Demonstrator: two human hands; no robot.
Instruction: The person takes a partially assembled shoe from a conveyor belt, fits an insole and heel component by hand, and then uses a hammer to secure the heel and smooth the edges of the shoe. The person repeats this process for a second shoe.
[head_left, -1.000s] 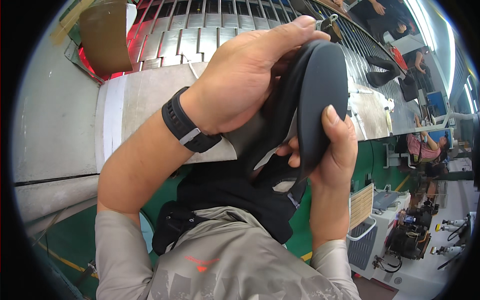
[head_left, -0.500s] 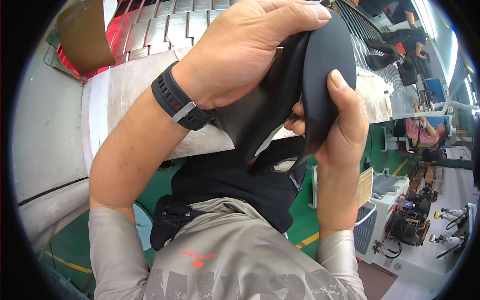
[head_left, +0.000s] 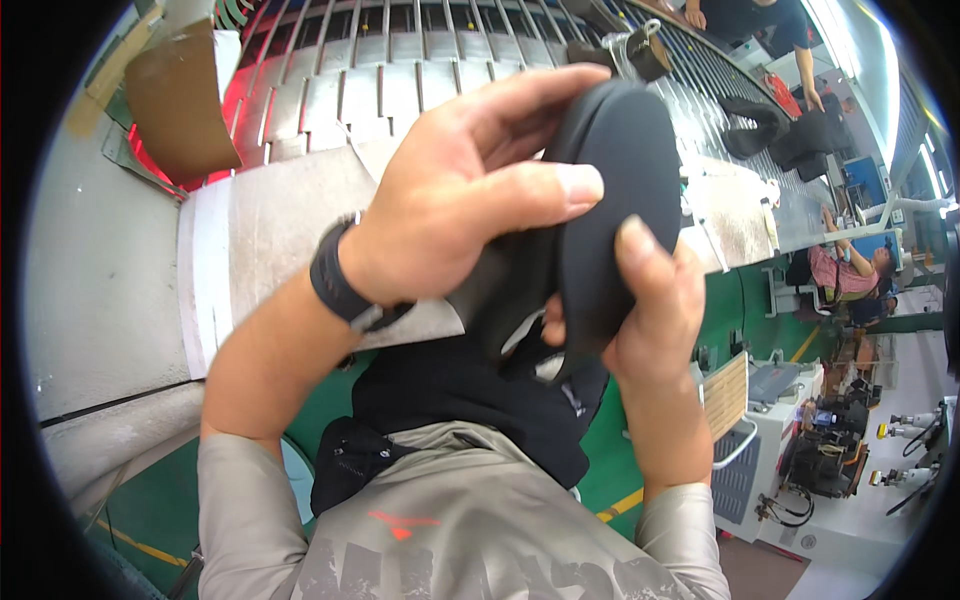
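A black shoe (head_left: 625, 140) is held up in front of me over the bench edge. Its smooth dark sole faces up and to the right. My left hand (head_left: 465, 195) wraps the upper from the left, with the thumb pressed on the sole's edge and the fingers reaching behind the toe end. Lower on the right side, my right hand (head_left: 655, 310) grips the sole, thumb on its face and fingertips showing at the opposite edge. Much of the upper is hidden by my left hand.
A slatted metal conveyor (head_left: 350, 90) runs beyond the pale bench edge (head_left: 270, 210). On it sits a dark block with a metal ring (head_left: 640, 50). More black footwear (head_left: 755, 130) lies to the right. A brown board (head_left: 180, 100) stands at left. Other people are at the right.
Both hands have brought the shoe lower and slightly left. My left thumb has shifted from the toe end down to the sole's edge. The block on the conveyor now shows.
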